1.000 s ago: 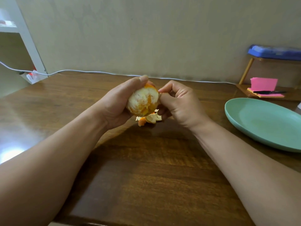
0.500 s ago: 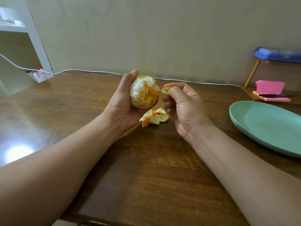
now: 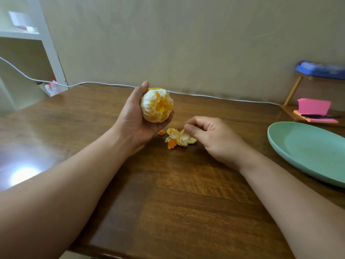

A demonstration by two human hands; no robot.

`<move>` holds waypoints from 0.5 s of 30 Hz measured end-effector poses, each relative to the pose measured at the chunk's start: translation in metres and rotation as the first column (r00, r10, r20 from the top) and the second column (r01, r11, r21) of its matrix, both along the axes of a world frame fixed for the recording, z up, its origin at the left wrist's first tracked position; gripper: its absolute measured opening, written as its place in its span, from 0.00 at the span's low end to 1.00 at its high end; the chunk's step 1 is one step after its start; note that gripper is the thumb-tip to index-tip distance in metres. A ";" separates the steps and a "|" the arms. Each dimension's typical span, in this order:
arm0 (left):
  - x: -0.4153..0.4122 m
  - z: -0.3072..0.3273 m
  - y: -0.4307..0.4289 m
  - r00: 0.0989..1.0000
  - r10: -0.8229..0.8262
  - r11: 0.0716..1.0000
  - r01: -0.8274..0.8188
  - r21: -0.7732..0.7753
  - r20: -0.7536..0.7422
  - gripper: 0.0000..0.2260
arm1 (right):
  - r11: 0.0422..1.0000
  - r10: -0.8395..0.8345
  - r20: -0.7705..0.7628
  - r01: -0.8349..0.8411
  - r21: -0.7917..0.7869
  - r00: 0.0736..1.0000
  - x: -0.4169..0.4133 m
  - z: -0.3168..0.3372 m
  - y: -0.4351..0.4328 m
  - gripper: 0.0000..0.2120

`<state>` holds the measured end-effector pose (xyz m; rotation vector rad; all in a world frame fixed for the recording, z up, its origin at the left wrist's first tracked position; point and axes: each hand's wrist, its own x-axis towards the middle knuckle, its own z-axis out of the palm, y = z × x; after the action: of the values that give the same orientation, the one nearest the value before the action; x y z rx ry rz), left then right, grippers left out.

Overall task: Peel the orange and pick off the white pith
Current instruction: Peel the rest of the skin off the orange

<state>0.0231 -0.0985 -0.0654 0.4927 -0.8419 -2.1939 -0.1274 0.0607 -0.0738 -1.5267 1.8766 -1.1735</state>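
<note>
My left hand [image 3: 133, 118] holds a mostly peeled orange [image 3: 156, 105] above the table, with orange flesh and patches of white pith facing me and a strip of peel at its top. A small pile of peel pieces [image 3: 177, 138] lies on the wooden table [image 3: 177, 193] just below and right of the orange. My right hand [image 3: 211, 136] rests low at the pile, thumb and forefinger pinched on a peel piece at the pile's right side.
A green plate [image 3: 306, 152] sits at the right. Behind it stands a small wooden stand with pink notes [image 3: 313, 107], a dark pen and a blue object [image 3: 321, 70] on top. A white cable [image 3: 112, 85] runs along the table's back edge. A white shelf [image 3: 46, 43] stands at the left.
My right hand pulled a piece off the orange and moved down to the peel pile on the table. My left hand lifted the orange slightly and turned its peeled side toward me.
</note>
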 end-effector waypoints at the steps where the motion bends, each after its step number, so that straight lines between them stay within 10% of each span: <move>1: 0.000 0.000 0.000 1.000 -0.001 1.000 0.001 0.001 0.002 0.23 | 0.998 0.062 0.069 -0.064 0.030 0.996 0.001 0.001 0.003 0.09; 10: 0.000 0.003 0.007 0.995 -0.092 0.995 0.093 -0.025 0.046 0.22 | 0.939 -0.233 0.022 0.231 -0.253 0.972 -0.011 0.001 0.007 0.14; 15: 0.005 0.008 0.018 0.962 -0.255 0.953 0.268 -0.143 0.101 0.20 | 0.939 -0.133 -0.004 0.125 -0.320 0.991 -0.004 0.004 0.006 0.11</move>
<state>0.0285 -0.0800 -0.0577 0.4148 -1.1715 -2.3344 -0.1318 0.0669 -0.0702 -1.6065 1.8968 -1.5904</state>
